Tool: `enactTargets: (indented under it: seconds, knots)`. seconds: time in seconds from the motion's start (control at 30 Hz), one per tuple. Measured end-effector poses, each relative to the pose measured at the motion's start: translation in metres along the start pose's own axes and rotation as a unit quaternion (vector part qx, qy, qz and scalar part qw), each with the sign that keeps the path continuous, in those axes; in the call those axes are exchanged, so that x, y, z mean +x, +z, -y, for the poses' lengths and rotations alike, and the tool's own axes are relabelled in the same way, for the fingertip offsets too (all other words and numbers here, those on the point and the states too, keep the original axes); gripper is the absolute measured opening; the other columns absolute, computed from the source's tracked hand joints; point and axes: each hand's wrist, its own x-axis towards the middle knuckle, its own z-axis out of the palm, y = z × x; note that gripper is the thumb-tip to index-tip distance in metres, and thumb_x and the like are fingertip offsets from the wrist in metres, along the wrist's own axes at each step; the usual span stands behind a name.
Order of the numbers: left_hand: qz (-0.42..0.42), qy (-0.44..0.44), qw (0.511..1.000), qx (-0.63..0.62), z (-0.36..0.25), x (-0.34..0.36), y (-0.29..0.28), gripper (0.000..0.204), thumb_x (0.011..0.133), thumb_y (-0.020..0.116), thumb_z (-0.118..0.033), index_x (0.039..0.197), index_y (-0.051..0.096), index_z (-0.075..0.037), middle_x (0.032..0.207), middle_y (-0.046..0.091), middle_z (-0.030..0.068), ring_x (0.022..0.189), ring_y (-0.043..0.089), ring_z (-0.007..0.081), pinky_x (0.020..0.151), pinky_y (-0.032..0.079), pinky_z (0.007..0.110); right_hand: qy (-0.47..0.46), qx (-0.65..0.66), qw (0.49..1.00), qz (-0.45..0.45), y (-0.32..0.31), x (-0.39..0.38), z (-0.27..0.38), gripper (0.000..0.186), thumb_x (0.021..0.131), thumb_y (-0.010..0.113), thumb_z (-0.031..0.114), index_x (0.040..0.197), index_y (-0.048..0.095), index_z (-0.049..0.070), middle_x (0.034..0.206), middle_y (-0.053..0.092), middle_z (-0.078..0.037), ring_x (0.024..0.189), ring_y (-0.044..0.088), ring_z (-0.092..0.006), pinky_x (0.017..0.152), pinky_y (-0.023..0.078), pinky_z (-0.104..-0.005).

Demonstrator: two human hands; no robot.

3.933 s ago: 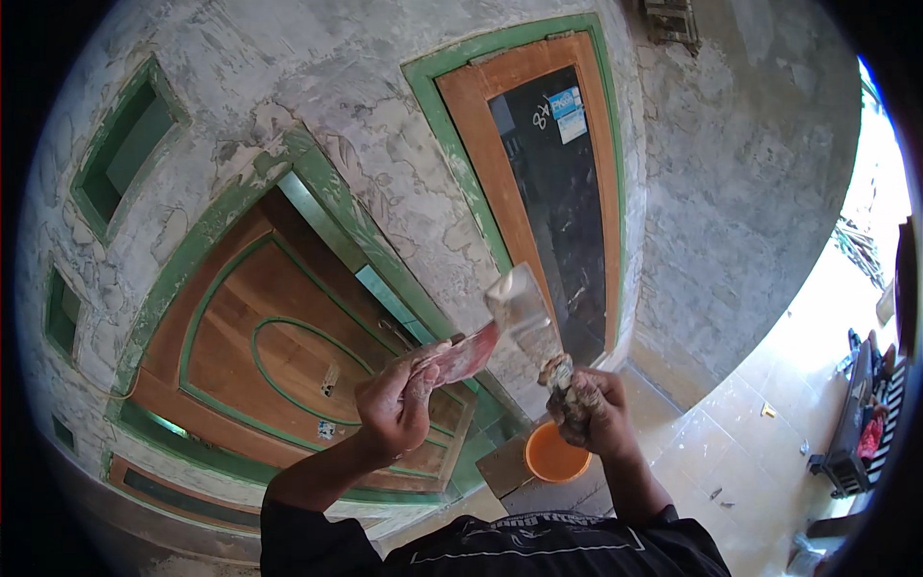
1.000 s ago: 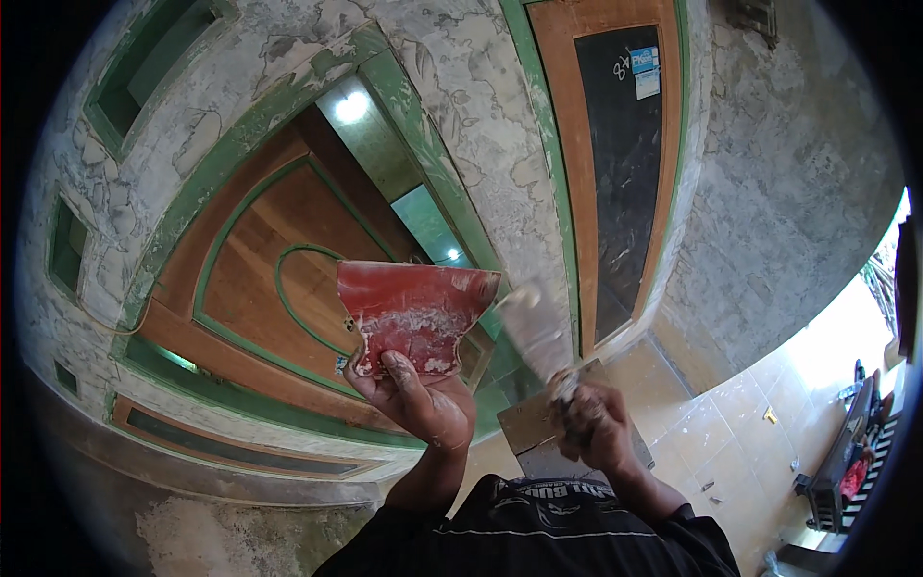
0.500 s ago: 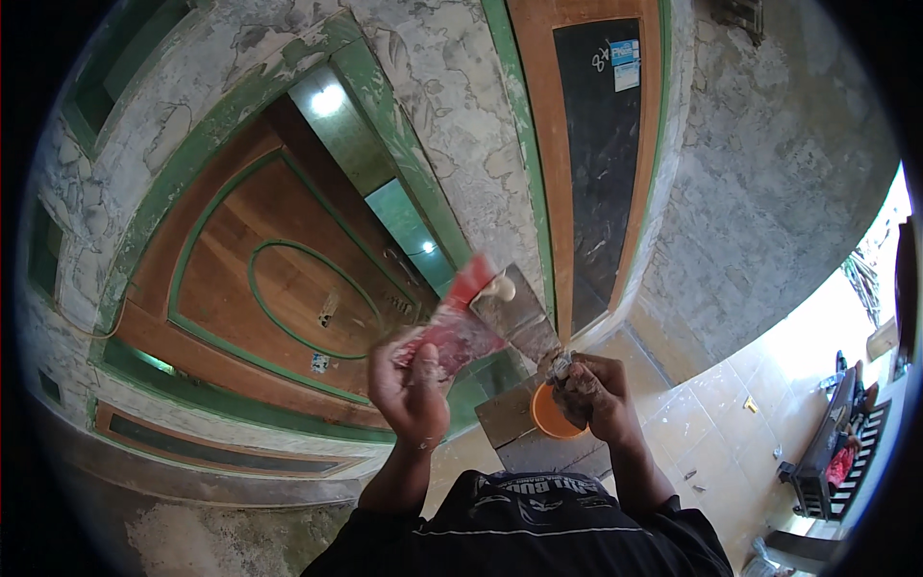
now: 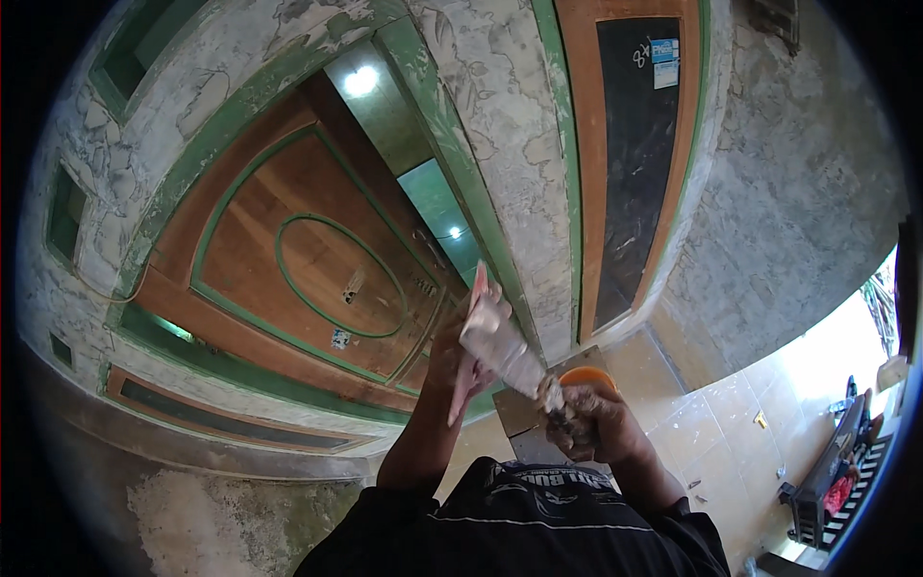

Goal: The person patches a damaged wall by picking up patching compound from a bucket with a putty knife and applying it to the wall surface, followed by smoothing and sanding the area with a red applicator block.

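My left hand [image 4: 444, 351] holds a red, putty-smeared plastic spreader [image 4: 464, 394], now turned nearly edge-on. My right hand [image 4: 596, 423] is closed round the grimy handle of a wide metal putty knife [image 4: 505, 354], whose blade lies across the spreader, overlapping it in view; whether they touch I cannot tell. An orange bucket [image 4: 585, 373] sits below, partly hidden by my right hand, on a grey-brown board [image 4: 511, 415].
Ahead are a wooden door [image 4: 250, 226] in a green frame, patched plaster wall [image 4: 500, 115] and a narrow dark-panelled window [image 4: 639, 144]. Tiled floor [image 4: 716, 442] lies lower right, with a dark slatted bench [image 4: 827, 466] and a red item on it [image 4: 836, 492].
The red spreader has tilted from facing me to nearly edge-on. The knife blade has shifted down and left over it. The view has shifted slightly.
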Motion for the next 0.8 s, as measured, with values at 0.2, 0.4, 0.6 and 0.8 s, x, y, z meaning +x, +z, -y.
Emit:
enactTargets:
  seconds: [0.2,0.4,0.6,0.8]
  knots:
    - [0.019,-0.027,0.999,-0.003,-0.002,-0.008,0.021,0.032,0.086,0.055,-0.014,0.113,0.043,-0.002,0.079,0.057,0.0091,0.058,0.061,0.0200,0.035,0.048,0.028,-0.171,-0.141,0.971,-0.088,0.003,0.002,0.024,0.036,0.089,0.055,0.031,0.098,0.058,-0.005,0.064,0.054,-0.007,0.044,0.043,-0.0067,0.040,0.029,-0.0188]
    - [-0.196,0.078,0.918,0.337,-0.024,-0.026,0.047,0.022,0.083,0.055,-0.010,0.104,0.049,-0.003,0.089,0.060,0.0088,0.060,0.061,0.0167,0.040,0.048,0.024,-0.328,-0.508,0.724,-0.331,-0.014,0.023,0.006,0.031,0.073,0.071,0.011,0.101,0.064,0.000,0.095,0.063,-0.014,0.085,0.061,-0.0244,0.076,0.046,-0.0324]
    - [-0.209,0.038,0.927,0.309,-0.038,-0.028,0.030,0.022,0.083,0.056,-0.009,0.104,0.051,-0.004,0.081,0.061,0.0069,0.051,0.059,0.0143,0.031,0.042,0.023,-0.423,-0.645,0.541,-0.334,-0.058,0.030,-0.005,0.033,0.066,0.071,0.002,0.098,0.066,0.002,0.095,0.063,-0.015,0.092,0.058,-0.0310,0.081,0.045,-0.0380]
    - [-0.235,0.112,0.896,0.359,-0.028,-0.028,0.045,0.022,0.085,0.056,-0.011,0.103,0.048,-0.003,0.093,0.058,0.0067,0.071,0.062,0.0152,0.043,0.050,0.024,-0.263,-0.368,0.838,-0.304,-0.059,-0.002,-0.006,0.031,0.088,0.059,0.021,0.099,0.060,-0.007,0.074,0.060,-0.007,0.061,0.054,-0.0090,0.054,0.041,-0.0212]
